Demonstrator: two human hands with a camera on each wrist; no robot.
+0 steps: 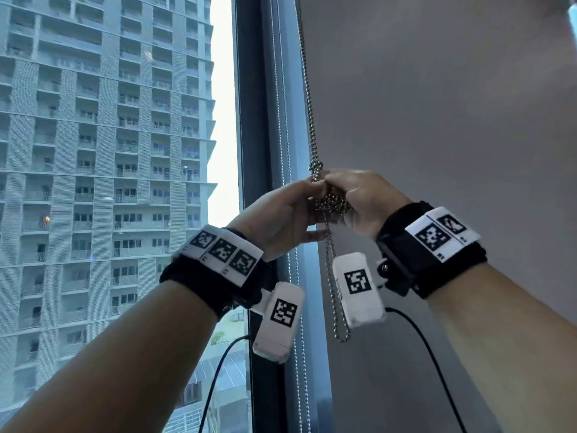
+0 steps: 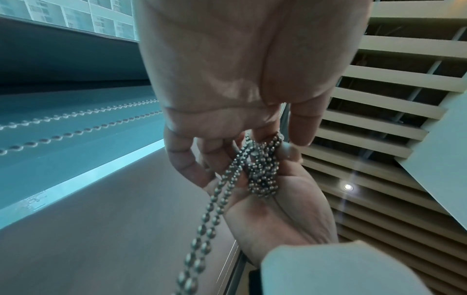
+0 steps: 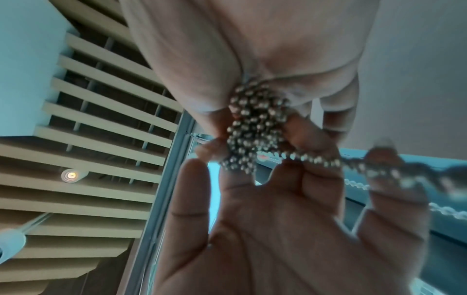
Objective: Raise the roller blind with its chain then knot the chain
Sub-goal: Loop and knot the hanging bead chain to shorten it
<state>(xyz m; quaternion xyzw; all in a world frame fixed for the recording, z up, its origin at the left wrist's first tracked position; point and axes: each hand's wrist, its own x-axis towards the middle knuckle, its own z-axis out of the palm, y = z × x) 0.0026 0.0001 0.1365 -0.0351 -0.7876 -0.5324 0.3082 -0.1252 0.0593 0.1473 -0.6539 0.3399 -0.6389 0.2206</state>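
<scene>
The metal ball chain point(image 1: 307, 89) hangs down the left edge of the grey roller blind point(image 1: 437, 104). A small knot point(image 1: 315, 167) sits just above my hands. Between them the chain is gathered in a tangled bunch point(image 1: 332, 203), and a doubled loop point(image 1: 338, 307) dangles below. My left hand point(image 1: 281, 214) pinches the bunch from the left, my right hand point(image 1: 359, 198) grips it from the right. In the left wrist view the bunch point(image 2: 262, 169) lies against the right palm point(image 2: 283, 215). In the right wrist view the bunch point(image 3: 255, 127) is held by both hands' fingertips, one strand point(image 3: 328, 162) running right.
A dark window frame point(image 1: 253, 120) stands left of the blind, with a second bead chain point(image 1: 293, 276) along it. Tall buildings show through the glass point(image 1: 109, 151). Black cables point(image 1: 431, 354) hang from the wrist cameras. A slatted ceiling point(image 2: 379, 119) is overhead.
</scene>
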